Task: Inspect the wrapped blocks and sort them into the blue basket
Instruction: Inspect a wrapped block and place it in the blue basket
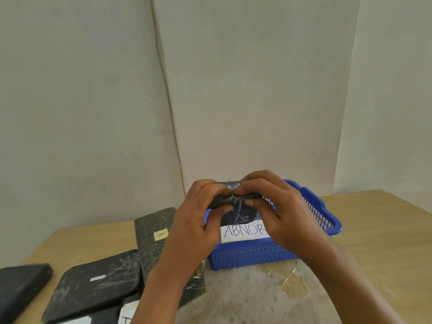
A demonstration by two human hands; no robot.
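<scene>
Two bare hands hold one dark wrapped block (pixel 236 199) between them at chest height, just above the near end of the blue basket (pixel 254 254). The left hand (pixel 198 213) grips the block's left end, fingers curled over the top and thumb underneath. The right hand (pixel 275 206) grips the right end the same way. Both grips are closed on the block, which lies roughly level with its long edge facing the camera. A band of clear tape crosses its middle, between the two sets of fingers.

The step in hand looks like inspection: the block is held up and apart from everything else, not yet lowered.

Beneath the hands, the blue basket sits on the bench (pixel 374 235). A white paper label (pixel 243 231) on it reads "ABNOR", the rest hidden by the right hand. Something dark already lies inside the basket, partly hidden.

To the left on the bench lie more wrapped blocks: a long one with a small yellow tag marked "A" (pixel 154 235), a flat black one with a white sticker (pixel 98 284), and another dark one (pixel 21 286) at the left edge. A white sheet with writing pokes out at the bottom, too cut off to read.

If the block is judged faulty, the next move calls for lowering it straight down into the basket and loosening both grips; otherwise it needs setting aside.
</scene>
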